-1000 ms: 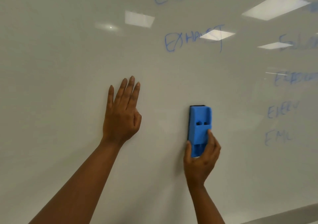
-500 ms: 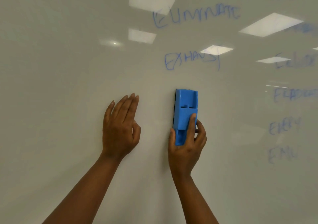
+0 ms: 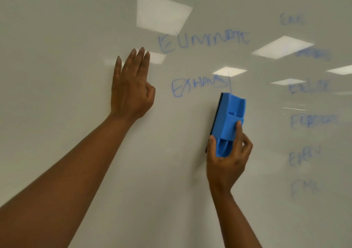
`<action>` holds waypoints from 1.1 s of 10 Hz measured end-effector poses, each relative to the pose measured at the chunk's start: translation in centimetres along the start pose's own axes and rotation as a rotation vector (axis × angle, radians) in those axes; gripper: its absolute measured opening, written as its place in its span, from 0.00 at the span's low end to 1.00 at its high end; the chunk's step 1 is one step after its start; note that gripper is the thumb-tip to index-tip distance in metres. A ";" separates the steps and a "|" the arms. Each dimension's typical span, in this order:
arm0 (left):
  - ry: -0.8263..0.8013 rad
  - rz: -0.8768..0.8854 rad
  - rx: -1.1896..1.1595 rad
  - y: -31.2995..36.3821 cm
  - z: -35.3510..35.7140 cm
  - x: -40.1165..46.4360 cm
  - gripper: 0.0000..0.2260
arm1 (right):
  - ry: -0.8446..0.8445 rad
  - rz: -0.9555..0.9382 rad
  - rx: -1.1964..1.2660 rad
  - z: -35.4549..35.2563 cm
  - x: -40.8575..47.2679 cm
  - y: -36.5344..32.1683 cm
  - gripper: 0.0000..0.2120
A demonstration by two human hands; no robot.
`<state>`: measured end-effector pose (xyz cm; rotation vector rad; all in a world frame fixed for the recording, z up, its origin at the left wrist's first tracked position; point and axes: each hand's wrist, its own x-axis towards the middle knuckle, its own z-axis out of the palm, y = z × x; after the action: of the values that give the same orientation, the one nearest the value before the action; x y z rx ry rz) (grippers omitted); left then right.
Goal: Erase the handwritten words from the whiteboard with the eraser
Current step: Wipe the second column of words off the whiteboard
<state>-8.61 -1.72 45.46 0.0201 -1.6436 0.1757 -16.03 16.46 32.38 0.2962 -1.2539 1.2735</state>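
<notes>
Meanwhile, right hand (image 3: 226,158) grips the eraser (image 3: 227,122) just below "EXHAUST" (image 3: 200,85), left hand (image 3: 131,87) flat on the whiteboard (image 3: 57,76), words unerased.

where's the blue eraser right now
In the head view the blue eraser is right of centre, held upright against the whiteboard by the right hand, just below the right end of the word EXHAUST.
</notes>
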 end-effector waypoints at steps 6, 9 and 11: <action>0.016 0.013 0.076 -0.1 1.2 -0.5 0.27 | -0.053 -0.101 -0.055 4.7 8.5 -0.6 0.32; 0.020 0.022 0.065 -0.1 1.2 -0.7 0.27 | -0.059 -0.080 -0.100 3.3 9.4 1.4 0.31; 0.024 0.020 0.070 -0.1 1.2 -0.7 0.27 | -0.077 -0.146 -0.086 4.3 8.7 -0.2 0.31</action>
<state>-9.68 -2.04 44.70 0.0543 -1.6141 0.2475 -19.97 17.80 41.16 0.3707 -1.3239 1.0888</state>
